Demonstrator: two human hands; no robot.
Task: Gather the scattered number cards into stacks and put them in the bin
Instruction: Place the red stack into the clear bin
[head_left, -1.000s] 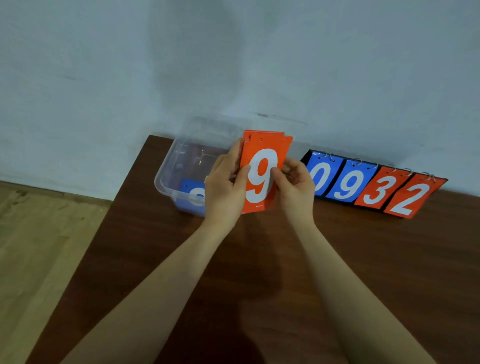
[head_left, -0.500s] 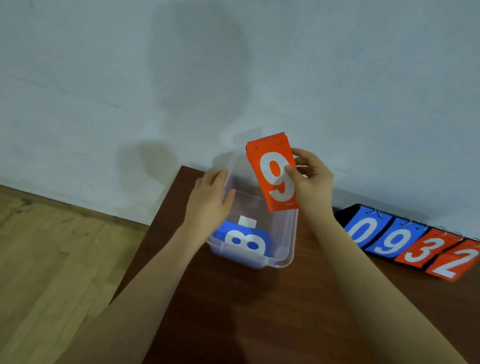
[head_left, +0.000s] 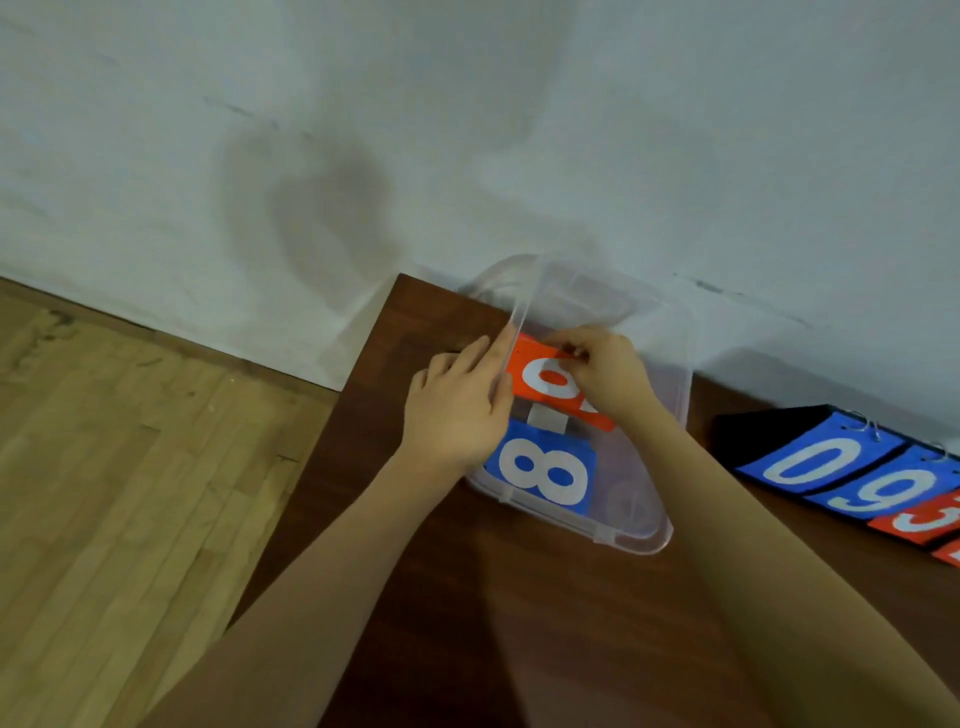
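A clear plastic bin stands at the table's far left corner against the wall. Inside it lies a blue card stack showing a white 8. Behind that, an orange card stack showing a 9 sits low in the bin, tilted. My right hand pinches the orange stack's top edge from inside the bin. My left hand rests against the bin's left wall, fingers straight along the rim.
A flip scoreboard with blue 0 and 9 and orange number cards lies on the dark wooden table to the right. The table's left edge drops to a wooden floor. A white wall stands behind.
My right hand has lowered the orange 9 stack from above the bin down into it. My left hand stays on the bin's left wall. The view has shifted closer.
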